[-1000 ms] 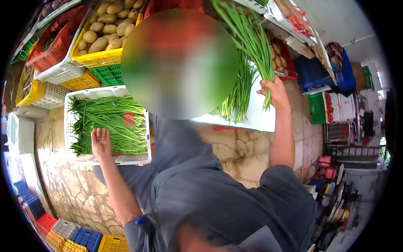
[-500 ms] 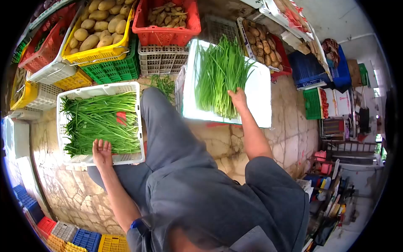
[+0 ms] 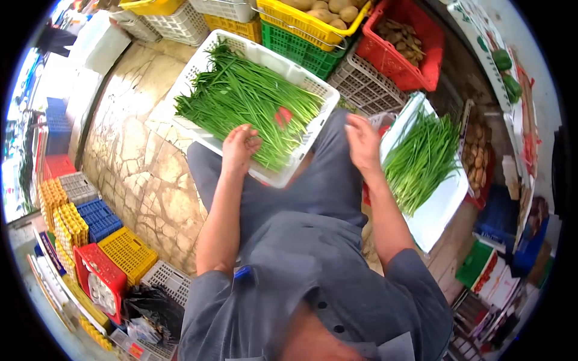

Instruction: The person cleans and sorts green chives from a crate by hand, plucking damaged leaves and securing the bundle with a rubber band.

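My left hand (image 3: 241, 146) hovers at the near edge of a white crate (image 3: 198, 53), its fingers loosely curled and apart, with nothing visible in them. Long green chives (image 3: 247, 99) fill that crate, and a red piece (image 3: 283, 116) lies among them. Above my knee, my right hand (image 3: 363, 144) is raised, empty, with fingers stretched. Just right of it, a white foam board (image 3: 435, 225) bears a loose pile of chives (image 3: 421, 156). The right hand is apart from that pile.
Potatoes (image 3: 331, 11) fill a yellow crate (image 3: 301, 27) on a green crate (image 3: 295, 45). A red crate (image 3: 430, 66) holds ginger-like roots. Crates and egg trays (image 3: 71, 225) stand at lower left, beside a black plastic bag (image 3: 153, 310). The stone floor (image 3: 141, 150) shows at left.
My right hand has let go of the chives on the board and moved left, over my knee. The left hand's fingers have curled more. The view has turned toward the left.
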A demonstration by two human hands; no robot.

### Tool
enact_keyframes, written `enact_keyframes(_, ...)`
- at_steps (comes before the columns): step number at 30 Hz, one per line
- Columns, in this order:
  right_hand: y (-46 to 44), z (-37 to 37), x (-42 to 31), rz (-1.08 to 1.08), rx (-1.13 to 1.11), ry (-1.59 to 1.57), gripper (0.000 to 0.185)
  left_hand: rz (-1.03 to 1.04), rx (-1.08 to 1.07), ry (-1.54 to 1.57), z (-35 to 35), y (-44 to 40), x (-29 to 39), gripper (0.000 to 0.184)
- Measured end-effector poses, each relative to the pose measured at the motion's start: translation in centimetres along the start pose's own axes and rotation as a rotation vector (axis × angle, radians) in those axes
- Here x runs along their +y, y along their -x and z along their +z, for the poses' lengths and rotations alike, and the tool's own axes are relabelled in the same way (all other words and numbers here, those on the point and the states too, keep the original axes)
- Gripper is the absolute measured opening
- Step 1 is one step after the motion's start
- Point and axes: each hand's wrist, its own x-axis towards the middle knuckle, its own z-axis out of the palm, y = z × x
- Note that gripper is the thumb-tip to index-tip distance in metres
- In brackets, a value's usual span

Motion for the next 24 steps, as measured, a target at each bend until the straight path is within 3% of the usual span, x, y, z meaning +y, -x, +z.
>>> enact_keyframes(3,-5.3,8.2,0.2,-0.035,-0.285,0.178,0.034,0.003,-0.047,-0.07,0.4,1.9,-0.5,0.024)
enact_keyframes(4,-6.7,10.8,2.5,-0.053,-0.386,0.385,0.036,0.002,-0.042,-0.078,0.4,2.5,-0.9,0.024)
enact_keyframes(6,-9.2,14.4,3.6,0.137,-0.791,0.849,0.032,0.017,-0.069,-0.084,0.0,3.4,-1.6,0.024)
enact_keyframes(12,-8.9,18.9,8.2,0.114,-0.525,1.148,0.044,-0.003,-0.076,-0.029,-0.5,5.4,-2.0,0.025)
enact_keyframes(16,-9.9,19.7,10.2,0.153,-0.559,1.168,0.043,-0.024,-0.042,-0.051,-0.4,5.3,-1.4,0.023)
enact_keyframes(20,-11.2,17.4,7.1,0.14,-0.72,0.999,0.043,-0.018,-0.044,-0.019,-1.1,4.7,-1.8,0.022)
enact_keyframes(21,-11.5,17.2,6.7,0.177,-0.743,0.972,0.052,-0.017,-0.043,-0.009,-1.2,4.6,-1.9,0.022)
enact_keyframes(24,-13.0,16.8,4.7,0.305,-1.02,0.856,0.054,-0.02,-0.053,0.023,-1.3,4.5,-2.4,0.023)
